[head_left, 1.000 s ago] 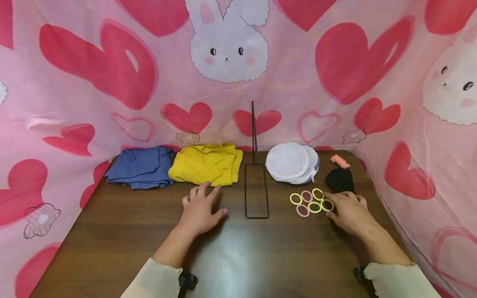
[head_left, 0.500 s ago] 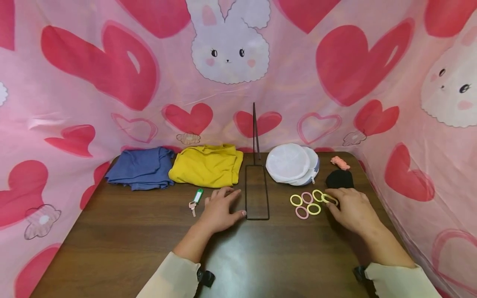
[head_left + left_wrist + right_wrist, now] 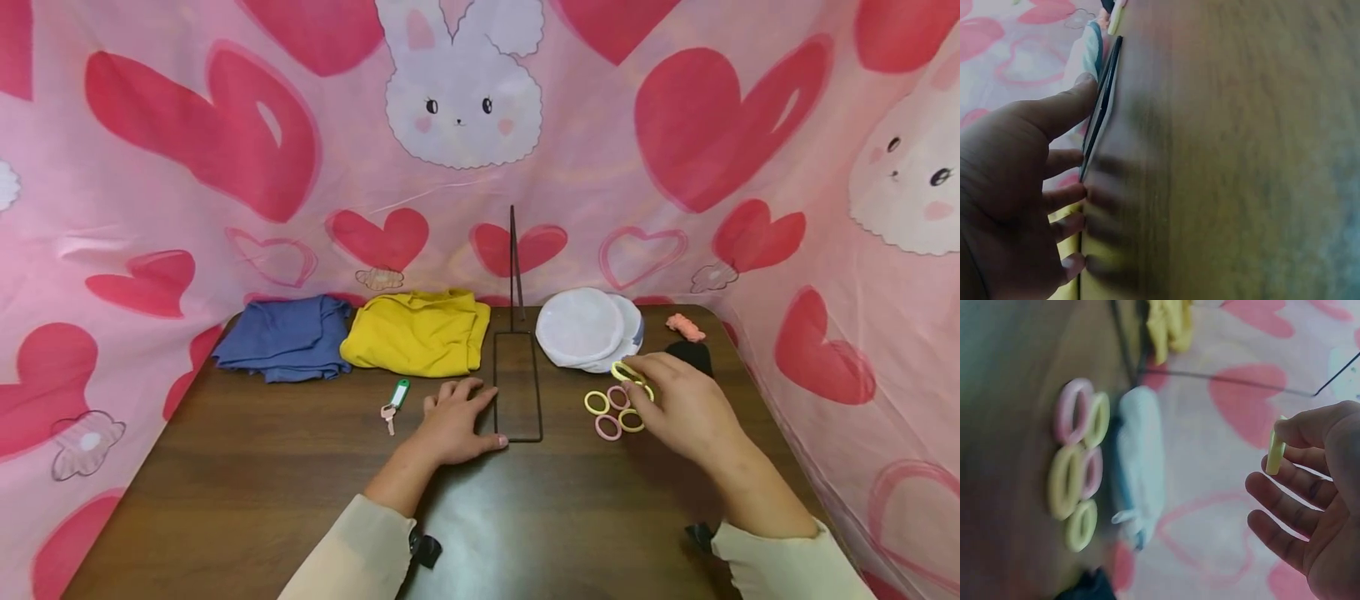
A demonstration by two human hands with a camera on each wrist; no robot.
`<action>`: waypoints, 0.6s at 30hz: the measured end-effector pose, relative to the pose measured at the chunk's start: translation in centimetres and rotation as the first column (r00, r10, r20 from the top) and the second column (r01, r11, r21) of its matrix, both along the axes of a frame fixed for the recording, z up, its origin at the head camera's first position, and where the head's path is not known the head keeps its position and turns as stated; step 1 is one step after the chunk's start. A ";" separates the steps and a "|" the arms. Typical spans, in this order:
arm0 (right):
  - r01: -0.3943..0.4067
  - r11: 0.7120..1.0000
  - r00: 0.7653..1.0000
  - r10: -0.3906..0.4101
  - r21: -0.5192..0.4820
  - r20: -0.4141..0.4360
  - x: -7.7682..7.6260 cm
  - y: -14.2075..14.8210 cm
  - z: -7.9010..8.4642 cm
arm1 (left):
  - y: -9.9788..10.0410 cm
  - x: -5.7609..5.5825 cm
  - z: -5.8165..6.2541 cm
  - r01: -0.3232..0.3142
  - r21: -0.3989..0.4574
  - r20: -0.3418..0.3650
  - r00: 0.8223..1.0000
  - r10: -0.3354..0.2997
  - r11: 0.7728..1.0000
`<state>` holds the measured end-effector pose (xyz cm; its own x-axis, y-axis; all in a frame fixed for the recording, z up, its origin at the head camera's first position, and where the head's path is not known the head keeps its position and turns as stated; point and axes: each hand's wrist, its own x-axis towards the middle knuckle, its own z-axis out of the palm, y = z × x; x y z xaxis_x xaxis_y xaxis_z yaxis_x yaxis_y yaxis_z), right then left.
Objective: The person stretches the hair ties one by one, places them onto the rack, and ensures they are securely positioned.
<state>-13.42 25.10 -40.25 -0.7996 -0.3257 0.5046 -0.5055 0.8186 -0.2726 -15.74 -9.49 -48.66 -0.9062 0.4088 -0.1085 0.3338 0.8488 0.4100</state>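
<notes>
My right hand pinches a yellow ring between thumb and forefinger, held up above the table, its other fingers loosely bent. Beneath and left of it lie several loose rings, among them a pink ring and a yellow ring. At the left edge of a black wire stand, my left hand rests with spread, relaxed fingers. Its thumb lies at the near left corner of the flat rectangular base, and the forefinger reaches the left rod. The stand's thin upright rises at the back.
Folded blue cloth and folded yellow cloth lie at the back left. A key with a green tag sits left of my left hand. White round mesh pouches, a coral bundle and a black item are at the right.
My left hand has moved right to the stand's base, uncovering the key. My right hand has picked up a yellow ring and moved it up and left.
</notes>
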 end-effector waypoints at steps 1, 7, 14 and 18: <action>-0.015 1.000 1.000 0.014 -0.011 -0.020 -0.1 -0.4 0.4 | 0.0 0.0 -0.1 0.000 -0.008 -0.005 1.000 0.000 1.000; -0.094 0.994 0.989 0.087 -0.049 -0.121 -0.4 -3.0 2.6 | 0.3 -0.1 -0.2 -0.016 -0.032 -0.022 1.000 0.016 0.999; -0.192 0.977 0.966 0.171 -0.092 -0.195 -0.3 -5.5 5.2 | 0.6 -0.1 -0.3 -0.045 -0.073 -0.030 0.999 0.043 0.996; -0.225 0.969 0.953 0.197 -0.103 -0.230 -0.1 -6.6 6.8 | 0.9 -0.2 0.0 -0.066 -0.089 -0.017 0.998 0.065 0.994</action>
<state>-13.51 18.46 -33.48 -0.5861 -0.3977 0.7059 -0.7216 0.6525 -0.2314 -15.90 -8.57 -48.70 -0.9324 0.3374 -0.1292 0.2811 0.9021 0.3274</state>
